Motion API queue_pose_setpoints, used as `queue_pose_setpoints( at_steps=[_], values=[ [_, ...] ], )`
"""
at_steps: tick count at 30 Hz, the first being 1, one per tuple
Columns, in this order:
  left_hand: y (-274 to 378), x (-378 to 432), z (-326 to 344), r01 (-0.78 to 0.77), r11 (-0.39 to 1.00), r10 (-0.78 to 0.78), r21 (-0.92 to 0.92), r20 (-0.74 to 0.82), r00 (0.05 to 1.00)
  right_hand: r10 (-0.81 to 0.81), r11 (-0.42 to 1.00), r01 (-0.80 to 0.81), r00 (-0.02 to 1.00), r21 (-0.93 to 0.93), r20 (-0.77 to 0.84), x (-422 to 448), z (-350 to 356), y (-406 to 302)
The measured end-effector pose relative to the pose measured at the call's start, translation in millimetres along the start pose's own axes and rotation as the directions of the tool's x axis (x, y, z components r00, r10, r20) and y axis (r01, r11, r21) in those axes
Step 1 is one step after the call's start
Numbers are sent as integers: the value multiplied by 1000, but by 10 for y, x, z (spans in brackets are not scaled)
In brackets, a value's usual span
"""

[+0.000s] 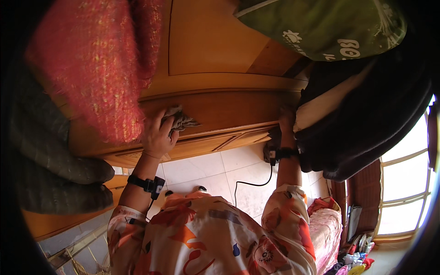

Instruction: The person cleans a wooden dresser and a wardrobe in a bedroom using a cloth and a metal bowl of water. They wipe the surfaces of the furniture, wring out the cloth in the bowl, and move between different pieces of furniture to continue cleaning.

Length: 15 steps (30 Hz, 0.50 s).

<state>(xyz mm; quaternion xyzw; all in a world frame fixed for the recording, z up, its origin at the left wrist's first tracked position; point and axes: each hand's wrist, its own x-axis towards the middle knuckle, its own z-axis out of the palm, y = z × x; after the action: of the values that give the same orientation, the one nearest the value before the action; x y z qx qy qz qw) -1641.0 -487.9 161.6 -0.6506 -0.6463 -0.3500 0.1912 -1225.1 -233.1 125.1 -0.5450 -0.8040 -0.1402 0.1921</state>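
A crumpled grey cloth (180, 120) is bunched under the fingers of my left hand (158, 134). That hand presses the cloth onto the brown wooden ledge (227, 106) of a cabinet. Toward the ledge's right end, my right hand (287, 117) reaches in beside a dark hanging garment (350, 113). Shadow hides most of its fingers, so its grip is unclear. Upright cabinet panels (213, 41) rise behind the ledge.
Left of my left hand hangs a fuzzy red knitted garment (92, 75), with dark padded clothing (68, 172) beyond. A green printed bag (330, 27) overhangs the upper right. Black cables (252, 184) trail from my wrist straps. A pink-covered piece of furniture (326, 230) stands at lower right.
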Motion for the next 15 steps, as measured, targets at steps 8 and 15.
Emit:
queue_pose_setpoints(
  at_steps=[8, 15],
  values=[
    [46, 58, -19, -39, 999, 40, 36, -12, 999, -136, 980, 149, 985, 132, -103, 295, 239, -650],
    [68, 73, -44, -34, 998, 34, 48, 1, 999, -335, 896, 393, 904, 209, -264, -75, -387, -2369]
  ],
)
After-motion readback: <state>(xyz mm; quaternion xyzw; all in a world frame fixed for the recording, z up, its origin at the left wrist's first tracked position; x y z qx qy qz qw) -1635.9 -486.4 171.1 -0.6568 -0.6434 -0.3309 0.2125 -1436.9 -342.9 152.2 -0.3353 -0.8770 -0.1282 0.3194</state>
